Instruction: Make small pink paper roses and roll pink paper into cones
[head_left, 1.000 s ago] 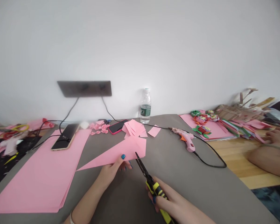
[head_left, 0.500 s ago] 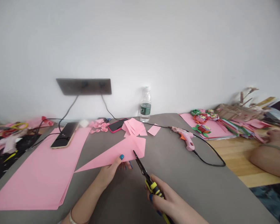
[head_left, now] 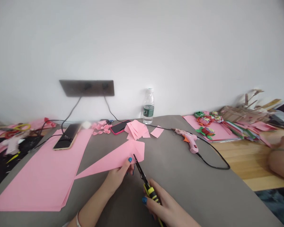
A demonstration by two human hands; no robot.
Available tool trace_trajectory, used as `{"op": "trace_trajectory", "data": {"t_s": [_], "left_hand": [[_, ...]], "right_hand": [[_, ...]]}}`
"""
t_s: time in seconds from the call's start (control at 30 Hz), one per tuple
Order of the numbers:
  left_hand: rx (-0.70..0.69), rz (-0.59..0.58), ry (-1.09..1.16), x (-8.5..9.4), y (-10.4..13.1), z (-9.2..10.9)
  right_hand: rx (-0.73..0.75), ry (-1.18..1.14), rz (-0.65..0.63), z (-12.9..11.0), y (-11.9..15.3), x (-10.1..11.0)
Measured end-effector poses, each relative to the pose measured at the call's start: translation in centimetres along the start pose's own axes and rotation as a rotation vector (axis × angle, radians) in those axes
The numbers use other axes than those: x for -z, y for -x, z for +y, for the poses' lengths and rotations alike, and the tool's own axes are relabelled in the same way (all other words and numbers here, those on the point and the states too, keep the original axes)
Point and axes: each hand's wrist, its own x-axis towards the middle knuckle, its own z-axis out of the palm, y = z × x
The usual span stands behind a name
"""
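A long folded piece of pink paper (head_left: 115, 156) tapers to a point on the left. My left hand (head_left: 119, 176) pinches its lower edge, thumb on top and the other fingers underneath. My right hand (head_left: 164, 201) is wrapped round the yellow-and-black handles of scissors (head_left: 142, 173). Their dark blades lie over the paper's lower edge near its wide right end, just right of my left thumb. Behind the paper rests a pile of small pink paper squares (head_left: 136, 128), with one loose square (head_left: 157, 131) to its right.
Large pink sheets (head_left: 38, 179) lie at left, with a phone (head_left: 67, 137) on them. A pink glue gun (head_left: 190, 142) and its looped cord lie right of centre. A water bottle (head_left: 148, 107) stands by the wall. Another person's arm (head_left: 281, 160) rests at far right.
The pink paper has shifted slightly left and down. My left thumb has slid right along its edge, nearer the blades, and the scissors have moved a little left.
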Motion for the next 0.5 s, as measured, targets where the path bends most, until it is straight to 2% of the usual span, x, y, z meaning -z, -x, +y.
{"op": "trace_trajectory", "data": {"t_s": [0.23,0.5], "left_hand": [[0.029,0.017,-0.032,0.1,0.2,0.1],[0.04,-0.076,-0.039,-0.2,0.7,-0.2]], "right_hand": [[-0.005,0.006,0.078,1.5,-0.4,-0.5],[-0.03,-0.016,0.085,0.3,-0.1,-0.4]]}}
